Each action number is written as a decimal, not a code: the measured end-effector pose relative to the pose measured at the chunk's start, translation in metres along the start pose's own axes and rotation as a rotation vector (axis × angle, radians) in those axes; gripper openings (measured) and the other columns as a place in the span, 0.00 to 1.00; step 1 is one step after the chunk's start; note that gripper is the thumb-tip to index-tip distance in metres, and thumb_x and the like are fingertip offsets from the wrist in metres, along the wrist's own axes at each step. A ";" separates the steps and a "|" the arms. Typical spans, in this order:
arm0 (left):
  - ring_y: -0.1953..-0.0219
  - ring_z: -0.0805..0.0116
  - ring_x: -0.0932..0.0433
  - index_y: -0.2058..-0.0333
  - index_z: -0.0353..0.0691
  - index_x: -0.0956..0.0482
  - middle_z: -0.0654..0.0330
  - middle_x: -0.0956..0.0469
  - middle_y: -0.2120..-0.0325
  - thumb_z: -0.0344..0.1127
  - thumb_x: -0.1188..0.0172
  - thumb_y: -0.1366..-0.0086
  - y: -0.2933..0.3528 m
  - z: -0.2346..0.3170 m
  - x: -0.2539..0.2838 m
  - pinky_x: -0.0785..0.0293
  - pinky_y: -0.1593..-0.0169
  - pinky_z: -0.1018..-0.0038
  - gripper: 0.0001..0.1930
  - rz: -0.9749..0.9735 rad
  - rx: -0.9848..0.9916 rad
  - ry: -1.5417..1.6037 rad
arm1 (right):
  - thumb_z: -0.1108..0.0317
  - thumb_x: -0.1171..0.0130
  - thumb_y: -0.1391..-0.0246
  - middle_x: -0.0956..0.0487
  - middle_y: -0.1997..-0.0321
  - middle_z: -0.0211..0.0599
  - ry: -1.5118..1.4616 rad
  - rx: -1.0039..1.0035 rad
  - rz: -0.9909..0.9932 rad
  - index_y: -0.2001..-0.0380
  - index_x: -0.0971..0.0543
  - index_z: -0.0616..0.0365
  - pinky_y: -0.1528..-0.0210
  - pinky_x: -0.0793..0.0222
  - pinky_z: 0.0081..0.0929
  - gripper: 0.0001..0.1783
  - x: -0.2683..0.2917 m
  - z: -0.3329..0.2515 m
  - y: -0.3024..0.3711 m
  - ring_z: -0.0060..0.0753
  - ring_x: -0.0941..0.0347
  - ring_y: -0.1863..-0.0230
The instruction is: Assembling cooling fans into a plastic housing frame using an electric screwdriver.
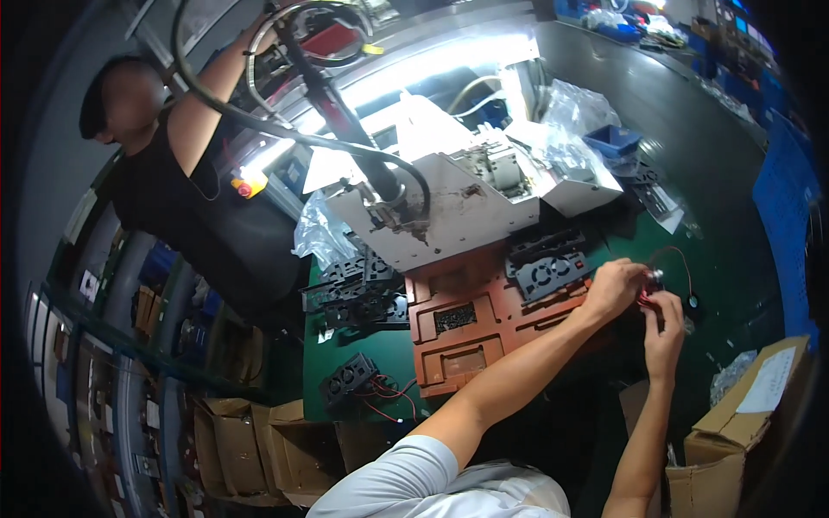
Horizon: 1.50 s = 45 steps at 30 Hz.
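Both my hands meet over the green table, right of the orange-brown fixture [518, 332]. My left hand [615, 287] is closed in a pinch on a bundle of red wires [643, 298]. Just below it, my right hand [663, 326] pinches the same bundle. A small shiny piece [656, 274] shows beside the fingertips; its kind is too small to tell. One thin wire loops out to the right and ends in a small round piece [693, 301]. Close to my left forearm, a black bracket with two round fan openings [553, 274] lies on the fixture.
A white machine [380, 226] stands behind the fixture. Black fan housings [367, 289] and a wired fan unit [350, 377] lie to the left. Cardboard boxes [730, 432] stand at lower right, a blue panel [787, 216] at right. Another person [181, 190] reaches up at left.
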<state>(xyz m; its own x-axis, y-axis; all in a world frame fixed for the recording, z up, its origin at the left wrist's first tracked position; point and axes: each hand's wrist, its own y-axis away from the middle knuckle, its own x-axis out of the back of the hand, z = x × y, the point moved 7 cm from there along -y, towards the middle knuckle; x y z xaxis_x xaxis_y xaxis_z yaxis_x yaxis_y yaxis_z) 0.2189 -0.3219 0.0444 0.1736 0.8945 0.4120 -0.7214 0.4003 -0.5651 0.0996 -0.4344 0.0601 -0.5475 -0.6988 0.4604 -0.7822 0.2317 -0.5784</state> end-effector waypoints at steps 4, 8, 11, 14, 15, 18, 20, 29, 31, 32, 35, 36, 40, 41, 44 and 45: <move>0.67 0.48 0.15 0.67 0.35 0.13 0.45 0.16 0.72 0.26 0.41 0.39 -0.009 -0.006 0.005 0.20 0.61 0.61 0.08 -0.008 0.016 0.051 | 0.78 0.32 0.46 0.22 0.50 0.49 0.068 0.084 0.055 0.54 0.21 0.63 0.46 0.26 0.36 0.15 -0.010 -0.008 -0.005 0.50 0.23 0.48; 0.76 0.81 0.25 0.63 0.32 0.12 0.66 0.18 0.76 0.30 0.41 0.31 -0.009 -0.052 0.022 0.28 0.72 0.79 0.10 0.021 0.422 0.218 | 0.79 0.34 0.47 0.19 0.59 0.42 0.070 -0.020 0.105 0.61 0.20 0.60 0.53 0.24 0.37 0.09 -0.024 -0.005 -0.015 0.49 0.20 0.57; 0.75 0.79 0.21 0.60 0.31 0.12 0.58 0.14 0.76 0.35 0.38 0.32 -0.010 -0.056 0.011 0.25 0.69 0.76 0.12 0.016 0.540 0.180 | 0.79 0.33 0.50 0.19 0.59 0.38 0.156 0.168 0.123 0.62 0.19 0.57 0.54 0.25 0.38 0.11 -0.021 -0.012 -0.012 0.46 0.21 0.56; 0.76 0.80 0.24 0.61 0.31 0.12 0.61 0.16 0.77 0.37 0.37 0.31 -0.004 -0.059 0.002 0.28 0.71 0.77 0.13 -0.021 0.695 0.293 | 0.80 0.33 0.51 0.19 0.59 0.37 0.245 0.221 0.014 0.63 0.19 0.57 0.54 0.26 0.37 0.11 -0.023 -0.008 0.003 0.45 0.21 0.55; 0.77 0.80 0.25 0.62 0.31 0.12 0.62 0.17 0.78 0.37 0.37 0.31 -0.004 -0.057 0.002 0.30 0.72 0.78 0.13 -0.011 0.702 0.365 | 0.80 0.33 0.51 0.19 0.59 0.37 0.246 0.218 0.011 0.63 0.19 0.57 0.54 0.26 0.37 0.11 -0.023 -0.008 0.003 0.45 0.21 0.55; 0.76 0.78 0.24 0.61 0.31 0.15 0.62 0.17 0.75 0.34 0.39 0.28 -0.002 -0.053 0.000 0.30 0.71 0.79 0.11 -0.010 0.674 0.629 | 0.80 0.34 0.49 0.19 0.61 0.40 0.081 0.068 0.143 0.64 0.20 0.60 0.56 0.26 0.35 0.09 -0.009 0.008 0.004 0.46 0.21 0.59; 0.72 0.76 0.21 0.60 0.33 0.16 0.60 0.16 0.72 0.32 0.41 0.27 -0.005 -0.036 -0.002 0.27 0.66 0.80 0.09 -0.014 0.580 0.746 | 0.80 0.38 0.44 0.17 0.65 0.35 -0.046 -0.126 0.232 0.62 0.20 0.62 0.64 0.26 0.28 0.07 0.003 0.028 -0.008 0.29 0.20 0.66; 0.54 0.67 0.17 0.55 0.33 0.18 0.55 0.17 0.54 0.31 0.42 0.25 -0.009 -0.010 -0.001 0.17 0.48 0.73 0.08 -0.243 0.399 1.298 | 0.82 0.47 0.39 0.21 0.45 0.39 -0.775 -0.476 0.354 0.44 0.24 0.63 0.53 0.22 0.23 0.20 0.004 0.064 -0.048 0.29 0.18 0.54; 0.54 0.65 0.15 0.55 0.32 0.16 0.54 0.16 0.56 0.30 0.40 0.27 -0.010 -0.011 0.004 0.17 0.48 0.73 0.08 -0.156 0.415 1.364 | 0.84 0.47 0.43 0.23 0.41 0.42 -0.297 -0.227 0.352 0.39 0.28 0.61 0.45 0.25 0.28 0.27 0.016 0.035 -0.042 0.35 0.22 0.45; 0.50 0.62 0.16 0.52 0.32 0.17 0.54 0.17 0.52 0.31 0.40 0.27 -0.014 -0.010 0.004 0.19 0.43 0.69 0.11 -0.204 0.394 1.393 | 0.85 0.46 0.47 0.26 0.39 0.44 -0.023 -0.074 0.350 0.38 0.29 0.59 0.41 0.27 0.33 0.31 0.021 0.013 -0.035 0.41 0.24 0.43; 0.43 0.60 0.20 0.43 0.32 0.21 0.52 0.21 0.44 0.33 0.38 0.29 -0.006 0.012 0.000 0.24 0.37 0.65 0.19 -0.339 0.319 1.292 | 0.85 0.40 0.50 0.30 0.33 0.43 -0.096 -0.015 0.187 0.35 0.30 0.54 0.39 0.28 0.36 0.37 -0.008 0.003 -0.013 0.43 0.23 0.42; 0.36 0.57 0.26 0.35 0.30 0.29 0.50 0.27 0.37 0.34 0.36 0.32 -0.006 0.022 -0.004 0.30 0.33 0.63 0.28 -0.472 0.262 1.198 | 0.84 0.40 0.48 0.27 0.35 0.48 -0.253 -0.090 0.192 0.36 0.28 0.57 0.38 0.28 0.37 0.33 -0.013 0.014 -0.011 0.44 0.23 0.39; 0.37 0.58 0.24 0.37 0.31 0.27 0.49 0.24 0.39 0.29 0.31 0.37 -0.002 0.035 0.004 0.28 0.37 0.65 0.29 -0.398 0.055 0.377 | 0.83 0.43 0.45 0.20 0.43 0.56 -0.014 -0.144 0.245 0.44 0.22 0.64 0.38 0.27 0.37 0.23 -0.001 0.065 -0.033 0.54 0.24 0.38; 0.38 0.58 0.23 0.38 0.33 0.25 0.49 0.23 0.41 0.27 0.30 0.38 0.000 0.041 0.013 0.27 0.38 0.66 0.29 -0.359 0.019 0.135 | 0.84 0.43 0.47 0.20 0.43 0.54 0.067 -0.080 0.275 0.44 0.22 0.64 0.38 0.27 0.38 0.24 0.007 0.061 -0.036 0.57 0.24 0.40; 0.45 0.53 0.20 0.44 0.34 0.21 0.49 0.19 0.48 0.24 0.31 0.39 0.037 0.085 0.039 0.25 0.42 0.64 0.23 -0.402 0.013 0.146 | 0.84 0.44 0.51 0.23 0.39 0.55 0.293 -0.073 0.200 0.42 0.23 0.62 0.32 0.34 0.43 0.29 0.038 0.071 -0.036 0.56 0.28 0.36; 0.46 0.52 0.20 0.47 0.34 0.20 0.49 0.19 0.49 0.27 0.31 0.38 0.057 0.102 0.041 0.25 0.43 0.62 0.20 -0.451 -0.033 0.297 | 0.83 0.43 0.52 0.23 0.39 0.55 0.398 -0.131 0.161 0.41 0.24 0.62 0.32 0.34 0.43 0.31 0.048 0.071 -0.033 0.57 0.28 0.36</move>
<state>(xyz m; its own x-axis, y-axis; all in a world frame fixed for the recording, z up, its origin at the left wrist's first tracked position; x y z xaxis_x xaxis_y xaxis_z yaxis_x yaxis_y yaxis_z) 0.1171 -0.2826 0.1020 0.6468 0.6484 0.4016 -0.5106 0.7593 -0.4035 0.1203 -0.5236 0.0542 -0.7172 -0.3377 0.6096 -0.6945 0.4178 -0.5857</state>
